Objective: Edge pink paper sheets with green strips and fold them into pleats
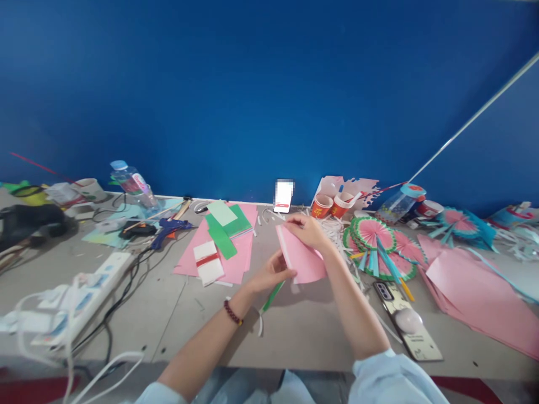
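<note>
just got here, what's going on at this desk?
A person holds a pink sheet over the gray table, right hand at its upper edge, left hand at its lower left. A pale strip runs along its left side. Pink-and-green paper fans lie to the right; green paper lies to the left.

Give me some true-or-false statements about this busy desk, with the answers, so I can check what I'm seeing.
1. The left hand and right hand both hold a folded pink sheet. True.
2. A beaded bracelet circles the right wrist. False: the beaded bracelet is on the left wrist.
3. Green sheets lie on pink paper. True.
4. The red paper cups stand left of the lit phone. False: they stand to its right.
</note>
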`<state>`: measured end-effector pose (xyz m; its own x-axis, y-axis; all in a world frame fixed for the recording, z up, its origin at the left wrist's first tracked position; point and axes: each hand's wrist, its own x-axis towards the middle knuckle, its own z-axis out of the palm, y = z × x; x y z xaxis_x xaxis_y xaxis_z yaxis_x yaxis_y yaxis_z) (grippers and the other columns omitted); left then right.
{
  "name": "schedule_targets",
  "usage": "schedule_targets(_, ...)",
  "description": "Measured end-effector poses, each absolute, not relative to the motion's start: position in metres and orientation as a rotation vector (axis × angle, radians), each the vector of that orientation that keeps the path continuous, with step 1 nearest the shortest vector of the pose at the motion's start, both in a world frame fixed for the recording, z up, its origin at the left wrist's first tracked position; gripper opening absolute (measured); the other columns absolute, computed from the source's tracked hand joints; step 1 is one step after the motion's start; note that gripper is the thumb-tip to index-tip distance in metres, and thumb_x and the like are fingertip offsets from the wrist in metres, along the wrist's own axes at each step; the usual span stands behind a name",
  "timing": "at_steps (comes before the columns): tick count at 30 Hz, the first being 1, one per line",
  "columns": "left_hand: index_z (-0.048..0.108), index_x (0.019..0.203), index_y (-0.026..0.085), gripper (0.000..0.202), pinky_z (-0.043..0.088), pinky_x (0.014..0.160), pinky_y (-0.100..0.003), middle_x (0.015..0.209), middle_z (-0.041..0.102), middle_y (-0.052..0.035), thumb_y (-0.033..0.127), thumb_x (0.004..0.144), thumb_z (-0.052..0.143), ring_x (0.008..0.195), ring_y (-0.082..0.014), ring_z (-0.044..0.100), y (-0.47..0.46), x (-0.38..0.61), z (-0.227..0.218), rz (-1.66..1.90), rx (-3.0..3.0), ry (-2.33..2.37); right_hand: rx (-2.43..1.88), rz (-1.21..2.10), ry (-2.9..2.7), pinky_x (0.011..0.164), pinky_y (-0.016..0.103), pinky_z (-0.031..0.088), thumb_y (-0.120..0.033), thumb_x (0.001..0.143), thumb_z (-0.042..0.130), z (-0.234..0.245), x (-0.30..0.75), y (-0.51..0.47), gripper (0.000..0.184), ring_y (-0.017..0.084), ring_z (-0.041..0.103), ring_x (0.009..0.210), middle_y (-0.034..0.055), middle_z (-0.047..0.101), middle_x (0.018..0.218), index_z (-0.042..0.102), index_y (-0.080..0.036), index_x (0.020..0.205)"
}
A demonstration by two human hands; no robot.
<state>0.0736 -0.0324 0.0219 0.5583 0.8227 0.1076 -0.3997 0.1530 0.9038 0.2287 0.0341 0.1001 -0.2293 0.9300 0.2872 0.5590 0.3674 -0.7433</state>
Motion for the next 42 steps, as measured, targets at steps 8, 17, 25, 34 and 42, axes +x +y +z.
schedule_targets(8, 0.069, 0.083, 0.013, 0.035, 0.045, 0.065, -0.025, 0.075, 0.067, -0.0049, 0.041, 0.064, 0.080, 0.066, -0.0129, 0.058, -0.028, 0.070, 0.024, 0.858, 1.127, 0.625, -1.422, 0.558, -1.632, 0.071, 0.029, 0.044, -0.037, 0.076, 0.052, 0.096, 0.255, 0.043, 0.026, 0.020, 0.061, 0.076, 0.0050, 0.070, 0.083, 0.068, -0.017, 0.081)
schedule_targets(17, 0.069, 0.067, 0.016, 0.031, 0.046, 0.072, -0.027, 0.067, 0.066, -0.0040, 0.047, 0.069, 0.073, 0.067, -0.0140, 0.059, -0.024, 0.067, 0.021, 0.942, 1.157, 0.718, -1.482, 0.534, -1.568, 0.068, 0.029, 0.044, -0.038, 0.074, 0.052, 0.089, 0.268, 0.045, 0.028, 0.020, 0.061, 0.071, 0.0041, 0.069, 0.078, 0.068, -0.016, 0.080)
schedule_targets(25, 0.068, 0.064, 0.017, 0.033, 0.047, 0.067, -0.028, 0.062, 0.064, -0.0027, 0.050, 0.066, 0.075, 0.063, -0.0139, 0.058, -0.021, 0.069, 0.016, 1.037, 1.151, 0.765, -1.361, 0.257, -1.684, 0.082, 0.035, 0.046, -0.029, 0.078, 0.053, 0.091, 0.260, 0.041, 0.021, 0.022, 0.061, 0.087, 0.0079, 0.069, 0.095, 0.067, -0.019, 0.090)
schedule_targets(34, 0.067, 0.069, 0.017, 0.036, 0.049, 0.069, -0.030, 0.068, 0.064, -0.0025, 0.052, 0.064, 0.075, 0.066, -0.0147, 0.058, -0.024, 0.069, 0.020, 1.290, 1.026, 0.885, -1.248, 0.355, -2.022, 0.073, 0.027, 0.046, -0.016, 0.081, 0.053, 0.121, 0.227, -0.020, 0.015, 0.018, 0.063, 0.078, 0.0038, 0.069, 0.084, 0.067, -0.020, 0.085)
schedule_targets(42, 0.067, 0.076, 0.018, 0.024, 0.046, 0.073, -0.029, 0.077, 0.065, -0.0040, 0.041, 0.082, 0.063, 0.077, -0.0171, 0.059, -0.030, 0.069, 0.030, 1.512, 1.321, 1.008, -1.294, 0.409, -2.099, 0.075, 0.026, 0.046, -0.015, 0.084, 0.053, 0.095, 0.213, -0.035, 0.017, 0.018, 0.065, 0.083, 0.0049, 0.072, 0.090, 0.068, -0.020, 0.090)
